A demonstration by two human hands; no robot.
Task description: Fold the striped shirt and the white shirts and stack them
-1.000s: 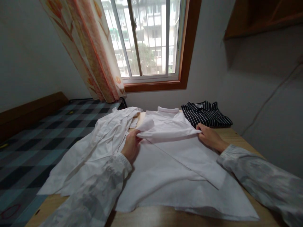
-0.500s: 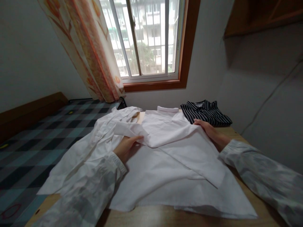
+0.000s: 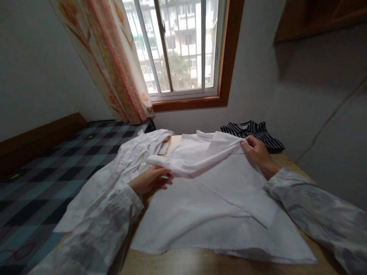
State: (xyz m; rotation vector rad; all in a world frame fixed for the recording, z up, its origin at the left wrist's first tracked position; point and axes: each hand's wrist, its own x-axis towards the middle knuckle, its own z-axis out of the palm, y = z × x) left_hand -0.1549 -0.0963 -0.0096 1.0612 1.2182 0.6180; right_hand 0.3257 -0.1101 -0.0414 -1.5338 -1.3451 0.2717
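A white shirt (image 3: 218,198) lies spread over the wooden table, its hem toward me. My right hand (image 3: 259,156) pinches the shirt's cloth near its far right side and lifts it into a fold. At the left end of that fold, my left hand (image 3: 151,180) is beside the cloth with its fingers loosely bent and apart. Its fingertips seem to hold nothing, though the back of the hand is close to the shirt's edge. Another white garment (image 3: 114,179) lies crumpled to the left of my left hand. Behind my right hand rests a folded black-and-white striped shirt (image 3: 258,133).
The wooden table (image 3: 183,263) shows along its near edge. To the left is a bed with a checked cover (image 3: 43,183). A window (image 3: 183,49) with a flowered curtain (image 3: 111,68) is ahead, and a wooden shelf (image 3: 323,23) hangs at upper right.
My left hand has let go of the cloth and its fingers have opened. My right hand has drawn its part of the shirt slightly up, folding the far edge over more.
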